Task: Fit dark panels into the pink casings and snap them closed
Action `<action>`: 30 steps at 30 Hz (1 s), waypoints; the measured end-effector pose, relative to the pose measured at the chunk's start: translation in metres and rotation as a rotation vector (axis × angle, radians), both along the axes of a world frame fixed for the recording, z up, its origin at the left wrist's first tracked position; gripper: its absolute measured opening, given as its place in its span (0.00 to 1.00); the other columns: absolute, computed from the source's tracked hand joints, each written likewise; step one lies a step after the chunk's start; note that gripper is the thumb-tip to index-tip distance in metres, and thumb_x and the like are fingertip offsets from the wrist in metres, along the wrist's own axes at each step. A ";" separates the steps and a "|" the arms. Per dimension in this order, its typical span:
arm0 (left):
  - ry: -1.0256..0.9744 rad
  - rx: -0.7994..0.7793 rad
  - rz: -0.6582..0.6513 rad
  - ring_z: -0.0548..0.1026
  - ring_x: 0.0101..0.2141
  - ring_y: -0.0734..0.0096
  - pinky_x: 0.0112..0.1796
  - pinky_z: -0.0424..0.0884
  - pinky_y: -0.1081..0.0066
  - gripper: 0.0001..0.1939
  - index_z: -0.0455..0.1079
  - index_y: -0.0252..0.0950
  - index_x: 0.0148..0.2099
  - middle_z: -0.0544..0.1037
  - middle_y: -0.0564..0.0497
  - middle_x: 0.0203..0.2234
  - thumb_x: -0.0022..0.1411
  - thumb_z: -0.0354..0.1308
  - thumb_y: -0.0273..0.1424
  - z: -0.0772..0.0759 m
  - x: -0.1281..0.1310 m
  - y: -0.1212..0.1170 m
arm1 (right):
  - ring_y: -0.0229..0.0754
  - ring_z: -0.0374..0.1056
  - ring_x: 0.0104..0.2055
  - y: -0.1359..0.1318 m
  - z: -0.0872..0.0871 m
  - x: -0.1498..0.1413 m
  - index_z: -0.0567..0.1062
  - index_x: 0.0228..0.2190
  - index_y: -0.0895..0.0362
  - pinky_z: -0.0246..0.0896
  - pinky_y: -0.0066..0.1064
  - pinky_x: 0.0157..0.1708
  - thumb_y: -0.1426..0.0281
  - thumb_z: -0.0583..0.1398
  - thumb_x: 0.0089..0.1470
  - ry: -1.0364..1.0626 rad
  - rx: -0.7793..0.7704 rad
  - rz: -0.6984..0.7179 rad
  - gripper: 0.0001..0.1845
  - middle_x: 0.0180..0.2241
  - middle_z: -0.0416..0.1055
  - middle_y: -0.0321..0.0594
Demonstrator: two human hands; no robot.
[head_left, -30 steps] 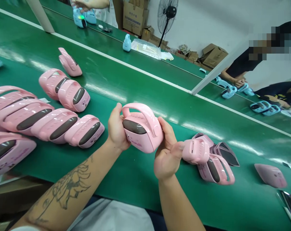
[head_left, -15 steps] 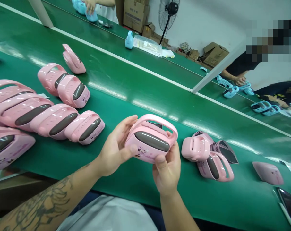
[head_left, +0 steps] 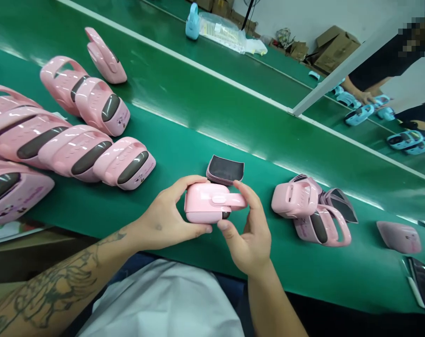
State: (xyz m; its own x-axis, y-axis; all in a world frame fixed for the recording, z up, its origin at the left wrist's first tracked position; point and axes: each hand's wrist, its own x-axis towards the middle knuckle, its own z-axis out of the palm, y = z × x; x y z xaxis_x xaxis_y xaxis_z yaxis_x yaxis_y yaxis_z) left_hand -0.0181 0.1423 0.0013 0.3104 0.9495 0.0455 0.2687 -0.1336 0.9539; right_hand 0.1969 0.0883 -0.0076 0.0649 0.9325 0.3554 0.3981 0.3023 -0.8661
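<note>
Between my two hands is a pink plastic device with a loop handle (head_left: 204,200), turned so that one end faces me and the handle points right. My left hand (head_left: 170,217) grips its left side, thumb below and fingers above. At the handle and lower right edge, my right hand (head_left: 250,227) closes with thumb and forefinger. Only a corner of the device's dark window shows. Just behind it on the bench lies a stack of curved panels (head_left: 226,169) with dark inner faces; the fingers partly cover its near edge.
Several pink handled devices (head_left: 89,154) stand in rows at left. To the right, more pink devices (head_left: 296,196) lean beside curved panels (head_left: 339,203). A single panel (head_left: 398,236), a phone (head_left: 423,281) and a white pen (head_left: 415,291) lie farther right. Across the bench, a person's hands (head_left: 365,96) handle blue devices.
The device has been turned from its printed, windowed front to one end, its handle swinging right. The panel stack behind it has come into view. My view has tilted down.
</note>
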 end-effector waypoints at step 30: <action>-0.297 -0.288 -0.184 0.72 0.69 0.35 0.69 0.67 0.45 0.46 0.70 0.44 0.76 0.75 0.42 0.70 0.60 0.78 0.46 -0.041 -0.014 -0.010 | 0.58 0.74 0.66 0.013 0.032 0.009 0.71 0.70 0.53 0.81 0.49 0.54 0.45 0.68 0.65 -0.384 -0.448 0.287 0.41 0.67 0.75 0.50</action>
